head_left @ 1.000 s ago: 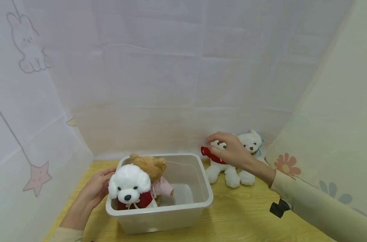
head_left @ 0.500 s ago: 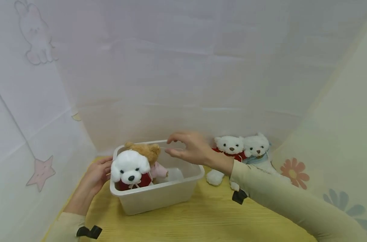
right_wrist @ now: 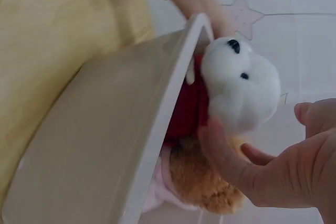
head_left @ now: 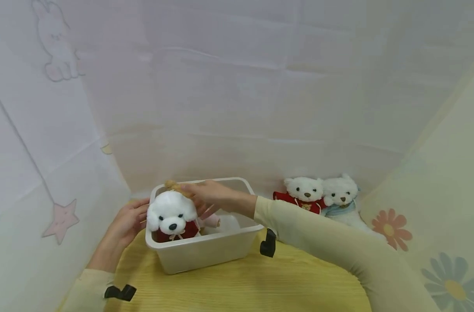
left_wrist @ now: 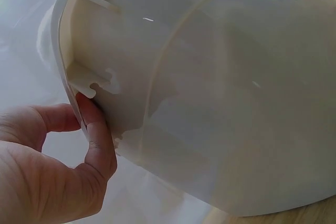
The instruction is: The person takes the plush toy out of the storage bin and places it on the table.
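Note:
A light beige plastic bin [head_left: 209, 253] holds a white plush dog [head_left: 169, 211] in a red top and a brown teddy bear [right_wrist: 205, 177] in pink behind it. At the bin's left end, my left hand [head_left: 126, 220] pinches the rim between thumb and fingers, as the left wrist view shows. My right hand [head_left: 211, 195] reaches over the bin beside both plush toys, hiding much of the bear in the head view. In the right wrist view its thumb and fingers are spread around the toys' upper parts, with one digit close to the dog's head; contact is unclear.
Two white teddy bears, one in a red top [head_left: 299, 201] and one in light blue [head_left: 340, 208], sit side by side against the back sheet, right of the bin. The yellow wood-grain table [head_left: 268, 281] is enclosed by pale printed sheets [head_left: 237, 108].
My right hand has moved left, from in front of the red-clad bear to above the brown bear and dog in the bin. The left hand stays at the bin's left end.

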The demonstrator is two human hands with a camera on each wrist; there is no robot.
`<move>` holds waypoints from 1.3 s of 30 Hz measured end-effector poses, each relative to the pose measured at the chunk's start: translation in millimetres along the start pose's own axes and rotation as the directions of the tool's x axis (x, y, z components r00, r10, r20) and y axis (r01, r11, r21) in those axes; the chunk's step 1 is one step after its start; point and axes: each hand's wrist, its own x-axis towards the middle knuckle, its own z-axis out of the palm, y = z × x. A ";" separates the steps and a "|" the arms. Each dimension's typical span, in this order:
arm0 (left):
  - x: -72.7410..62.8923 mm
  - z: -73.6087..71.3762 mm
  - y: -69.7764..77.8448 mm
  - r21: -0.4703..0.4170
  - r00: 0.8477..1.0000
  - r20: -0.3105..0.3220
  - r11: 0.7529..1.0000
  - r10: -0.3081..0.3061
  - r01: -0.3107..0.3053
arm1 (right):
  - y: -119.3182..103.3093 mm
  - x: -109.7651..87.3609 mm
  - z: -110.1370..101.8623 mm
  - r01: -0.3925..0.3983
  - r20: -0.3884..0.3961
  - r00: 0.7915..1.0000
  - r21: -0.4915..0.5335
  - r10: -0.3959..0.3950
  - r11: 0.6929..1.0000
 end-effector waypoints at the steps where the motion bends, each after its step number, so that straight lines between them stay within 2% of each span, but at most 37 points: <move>1: -0.5 0.6 0.4 -0.004 1.000 0.001 1.000 0.001 -0.001 | -1.4 2.5 0.9 -0.060 0.031 0.998 0.059 0.058 0.996; 4: -1.2 1.4 1.0 -0.011 1.000 -0.004 1.000 -0.002 0.002 | -4.7 7.9 3.5 -0.179 0.116 0.980 0.160 0.161 0.971; 7: -2.8 1.0 2.0 -0.008 1.000 -0.015 1.000 -0.011 0.011 | -6.6 11.5 8.0 -0.221 0.172 0.968 0.232 0.183 0.947; 10: -4.3 0.9 2.2 -0.006 0.999 -0.030 1.000 -0.020 0.020 | -6.1 14.2 13.6 -0.234 0.195 0.964 0.294 0.181 0.927; 14: -3.2 2.8 0.9 -0.013 1.000 -0.017 1.000 -0.014 0.014 | -3.9 14.7 19.4 -0.235 0.153 0.969 0.358 0.191 0.904; 20: -2.3 2.8 0.6 -0.011 1.000 -0.022 1.000 -0.011 0.011 | 0.5 12.1 27.0 -0.243 0.039 0.965 0.496 0.258 0.834; 22: -1.8 3.8 0.7 -0.010 0.999 -0.028 1.000 -0.018 0.018 | 4.6 11.6 28.3 -0.225 0.003 0.965 0.520 0.262 0.824; 24: -1.1 4.9 0.0 -0.014 0.999 -0.031 1.000 -0.025 0.025 | 9.8 11.3 29.2 -0.198 -0.010 0.971 0.517 0.237 0.833; 28: -0.3 6.6 -2.7 -0.025 1.000 -0.021 0.999 -0.022 0.021 | 18.6 8.6 29.9 -0.125 0.016 0.991 0.453 0.132 0.883; 32: -0.8 7.9 -4.2 -0.040 1.000 -0.009 0.999 -0.024 0.024 | 21.9 2.5 30.5 -0.040 0.052 0.998 0.388 0.022 0.921; 35: -2.4 8.4 -2.2 -0.039 1.000 -0.016 0.999 -0.023 0.023 | 22.1 1.2 31.2 0.014 0.054 0.998 0.380 -0.037 0.925; 39: -4.6 7.1 -0.9 -0.032 0.998 -0.050 0.999 -0.030 0.028 | 23.6 3.4 34.1 0.045 0.028 0.998 0.408 -0.062 0.912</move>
